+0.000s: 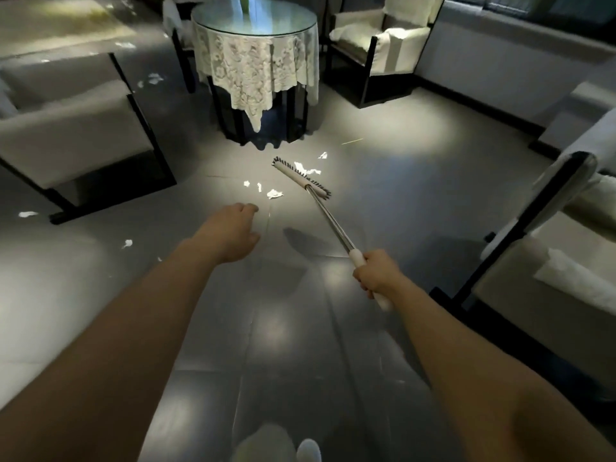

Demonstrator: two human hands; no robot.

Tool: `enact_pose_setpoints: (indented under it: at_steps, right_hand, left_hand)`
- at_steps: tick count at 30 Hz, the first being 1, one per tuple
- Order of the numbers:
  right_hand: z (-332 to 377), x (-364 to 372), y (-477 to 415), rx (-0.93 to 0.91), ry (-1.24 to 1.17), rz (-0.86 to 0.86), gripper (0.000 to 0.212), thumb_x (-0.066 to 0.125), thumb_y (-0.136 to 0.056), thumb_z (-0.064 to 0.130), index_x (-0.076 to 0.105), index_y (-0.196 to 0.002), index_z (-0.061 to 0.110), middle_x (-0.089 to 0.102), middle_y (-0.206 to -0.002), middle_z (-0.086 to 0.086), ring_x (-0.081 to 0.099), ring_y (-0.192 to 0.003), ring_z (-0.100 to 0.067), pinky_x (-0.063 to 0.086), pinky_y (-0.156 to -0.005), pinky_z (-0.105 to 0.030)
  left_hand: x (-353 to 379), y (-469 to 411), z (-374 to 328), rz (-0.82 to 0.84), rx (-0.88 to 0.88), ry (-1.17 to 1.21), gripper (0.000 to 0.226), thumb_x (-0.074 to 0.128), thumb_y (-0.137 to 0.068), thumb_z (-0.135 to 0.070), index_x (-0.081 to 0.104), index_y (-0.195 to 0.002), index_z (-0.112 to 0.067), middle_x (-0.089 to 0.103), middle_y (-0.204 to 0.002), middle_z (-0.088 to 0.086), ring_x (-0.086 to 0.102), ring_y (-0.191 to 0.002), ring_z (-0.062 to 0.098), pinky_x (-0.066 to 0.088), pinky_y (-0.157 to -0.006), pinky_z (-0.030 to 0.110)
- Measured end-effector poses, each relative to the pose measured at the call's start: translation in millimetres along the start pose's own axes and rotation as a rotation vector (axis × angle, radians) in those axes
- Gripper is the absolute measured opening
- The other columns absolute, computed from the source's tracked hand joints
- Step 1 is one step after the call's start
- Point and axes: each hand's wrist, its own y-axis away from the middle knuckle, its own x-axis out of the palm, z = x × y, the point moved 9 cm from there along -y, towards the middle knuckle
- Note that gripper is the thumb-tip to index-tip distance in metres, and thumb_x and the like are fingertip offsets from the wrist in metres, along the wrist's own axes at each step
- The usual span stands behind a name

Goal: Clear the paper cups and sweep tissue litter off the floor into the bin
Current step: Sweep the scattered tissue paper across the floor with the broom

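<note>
My right hand (375,274) grips the white handle of a broom (328,221) whose metal shaft runs up-left to a white brush head (300,177) lying on the grey floor. Torn tissue scraps lie around the head: one piece (275,194) just left of it, small bits (247,184) further left, others (311,170) against the bristles and one (322,156) beyond. My left hand (233,233) hangs over the floor with loosely curled fingers, holding nothing. More tissue bits (28,214) lie at the far left and near the chairs (154,78). No cups or bin show.
A round glass-topped table (253,26) with a lace cloth stands ahead. Armchairs flank the floor: one at left (66,128), one at back right (376,51), another at right (546,268). My shoes (308,450) show at the bottom edge.
</note>
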Motion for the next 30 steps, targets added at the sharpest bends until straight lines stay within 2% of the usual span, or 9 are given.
enact_pose_setpoints:
  at_steps: [2, 5, 10, 18, 22, 24, 27, 30]
  right_hand:
    - [23.3, -7.7, -46.9, 0.02, -0.031, 0.01, 0.014, 0.046, -0.088, -0.006, 0.054, -0.099, 0.0, 0.048, -0.071, -0.014, 0.045, -0.051, -0.019, 0.036, -0.035, -0.021]
    - [56.9, -13.2, -125.6, 0.038, -0.045, 0.014, 0.022, 0.049, -0.088, -0.004, 0.053, -0.109, -0.001, 0.052, -0.086, -0.018, 0.049, -0.059, -0.021, 0.04, -0.039, -0.025]
    - [108.7, -29.0, -253.9, 0.081, -0.098, -0.02, 0.023, 0.047, -0.087, -0.008, 0.056, -0.107, -0.01, 0.047, -0.069, -0.014, 0.045, -0.053, -0.02, 0.038, -0.044, -0.029]
    - [160.9, -78.5, -432.0, 0.141, -0.017, 0.004, 0.024, 0.049, -0.09, -0.002, 0.054, -0.114, -0.003, 0.052, -0.084, -0.018, 0.048, -0.057, -0.021, 0.04, -0.042, -0.028]
    - [175.1, -110.1, -518.3, 0.145, 0.04, -0.001, 0.025, 0.048, -0.089, -0.003, 0.055, -0.113, -0.005, 0.05, -0.074, -0.012, 0.05, -0.06, -0.023, 0.041, -0.046, -0.03]
    - [180.4, -125.2, -567.5, 0.153, 0.052, -0.02, 0.026, 0.048, -0.087, -0.001, 0.056, -0.111, -0.004, 0.054, -0.08, -0.016, 0.053, -0.063, -0.027, 0.043, -0.047, -0.031]
    - [192.7, -146.7, -636.3, 0.181, 0.036, -0.028, 0.028, 0.046, -0.086, 0.0, 0.056, -0.112, -0.001, 0.058, -0.094, -0.023, 0.053, -0.062, -0.027, 0.043, -0.041, -0.028]
    - [211.0, -165.9, -691.7, 0.174, 0.033, -0.038, 0.031, 0.046, -0.087, 0.001, 0.056, -0.117, 0.001, 0.058, -0.1, -0.023, 0.053, -0.067, -0.028, 0.042, -0.042, -0.028]
  left_hand:
    - [-7.5, -51.6, 8.2, 0.017, -0.002, -0.018, 0.057, 0.051, -0.094, -0.026, 0.03, -0.144, -0.009, 0.038, -0.145, 0.014, 0.037, -0.131, 0.032, 0.033, -0.107, 0.038]
    - [-15.7, -133.2, 23.1, 0.031, 0.004, -0.031, 0.057, 0.051, -0.094, -0.027, 0.03, -0.144, -0.009, 0.037, -0.145, 0.014, 0.038, -0.131, 0.032, 0.034, -0.106, 0.038]
    - [-26.0, -285.3, 50.0, 0.058, 0.022, -0.063, 0.057, 0.051, -0.094, -0.029, 0.031, -0.144, -0.01, 0.038, -0.145, 0.013, 0.04, -0.129, 0.03, 0.034, -0.105, 0.038]
    - [-28.7, -498.5, 33.4, 0.171, 0.112, -0.099, 0.055, 0.047, -0.096, -0.03, 0.029, -0.145, -0.011, 0.037, -0.146, 0.01, 0.037, -0.132, 0.027, 0.031, -0.107, 0.036]
    - [-18.8, -594.0, 21.7, 0.203, 0.141, -0.125, 0.054, 0.045, -0.097, -0.031, 0.027, -0.145, -0.012, 0.035, -0.148, 0.008, 0.034, -0.134, 0.025, 0.03, -0.108, 0.035]
    - [-13.6, -641.7, 18.8, 0.222, 0.139, -0.136, 0.055, 0.044, -0.097, -0.031, 0.026, -0.146, -0.012, 0.034, -0.148, 0.007, 0.033, -0.135, 0.024, 0.029, -0.109, 0.033]
    - [-14.1, -711.2, 16.0, 0.241, 0.117, -0.145, 0.056, 0.043, -0.098, -0.031, 0.024, -0.147, -0.013, 0.032, -0.15, 0.006, 0.031, -0.137, 0.022, 0.026, -0.109, 0.03]
    - [-17.4, -767.3, 14.1, 0.254, 0.104, -0.131, 0.056, 0.042, -0.099, -0.031, 0.022, -0.147, -0.013, 0.03, -0.151, 0.005, 0.03, -0.137, 0.021, 0.024, -0.11, 0.028]
